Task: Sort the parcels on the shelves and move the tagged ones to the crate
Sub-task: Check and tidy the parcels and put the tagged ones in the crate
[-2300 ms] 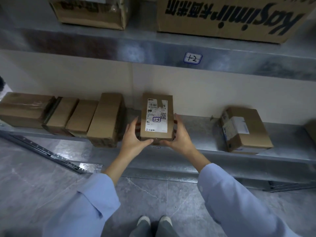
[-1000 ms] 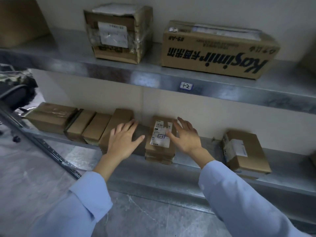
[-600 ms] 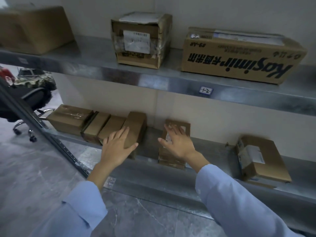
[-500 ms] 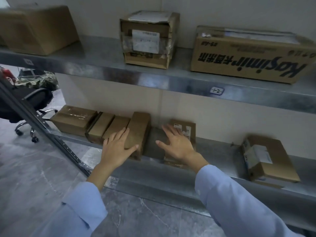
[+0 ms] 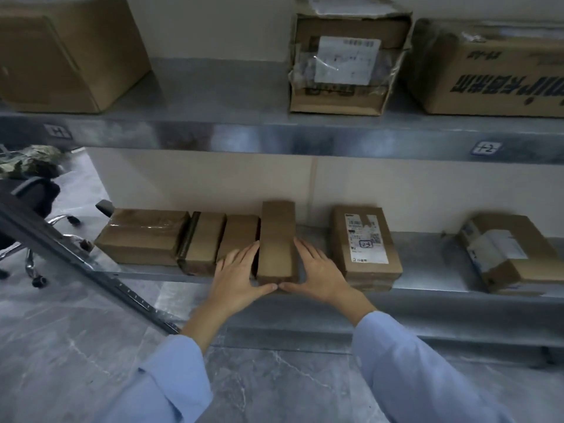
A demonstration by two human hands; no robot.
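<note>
On the low shelf [image 5: 427,264], the left hand [image 5: 241,276] and right hand [image 5: 317,273] press flat, straight fingers [image 5: 247,253] on both sides of a plain box [image 5: 276,239], likely to slide it out and check for a tag, while the tagged box [image 5: 366,239] sits just beside it.

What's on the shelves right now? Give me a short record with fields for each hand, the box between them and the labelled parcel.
left hand: fingers straight against the narrow box on its left side
right hand: fingers straight against its right side
narrow box: stands on edge on the lower shelf, no label visible
labelled parcel: lies flat right of the right hand, untouched
upper shelf: holds larger cartons
</note>
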